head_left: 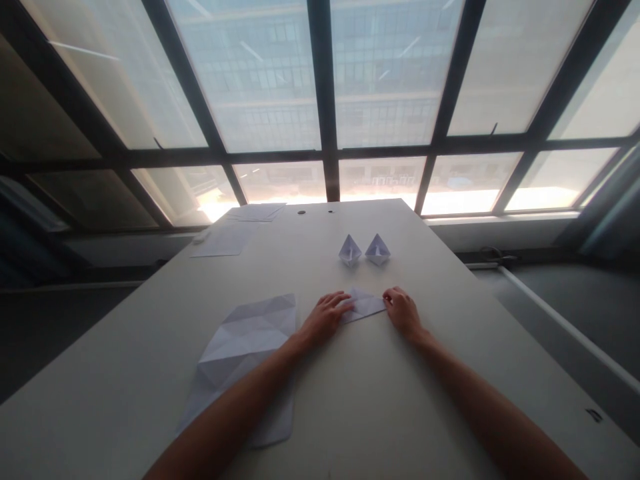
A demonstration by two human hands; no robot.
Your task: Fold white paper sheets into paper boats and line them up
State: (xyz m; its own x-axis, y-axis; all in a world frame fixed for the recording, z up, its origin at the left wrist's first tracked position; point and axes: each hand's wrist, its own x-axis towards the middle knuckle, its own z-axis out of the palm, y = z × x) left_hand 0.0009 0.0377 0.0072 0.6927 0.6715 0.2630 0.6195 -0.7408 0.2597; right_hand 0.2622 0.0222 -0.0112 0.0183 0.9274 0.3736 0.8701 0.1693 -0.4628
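Note:
A small white folded paper (366, 305), roughly triangular, lies on the table between my hands. My left hand (327, 313) rests on its left side, fingers stretched out and lying flat, partly covering that corner. At the opposite corner, my right hand (401, 312) is closed in a pinch on the paper's tip. Just beyond stand two folded paper boats (350, 252), side by side with pointed tops. A large creased paper sheet (250, 337) lies to the left, partly hidden under my left forearm.
The white table (370, 407) stretches away toward large dark-framed windows (325, 100). More paper sheets (225, 239) lie at its far left, by a small pale object (201, 237). Two small dark round spots (301, 212) show near the far edge. Cables (497, 255) lie beyond the right side.

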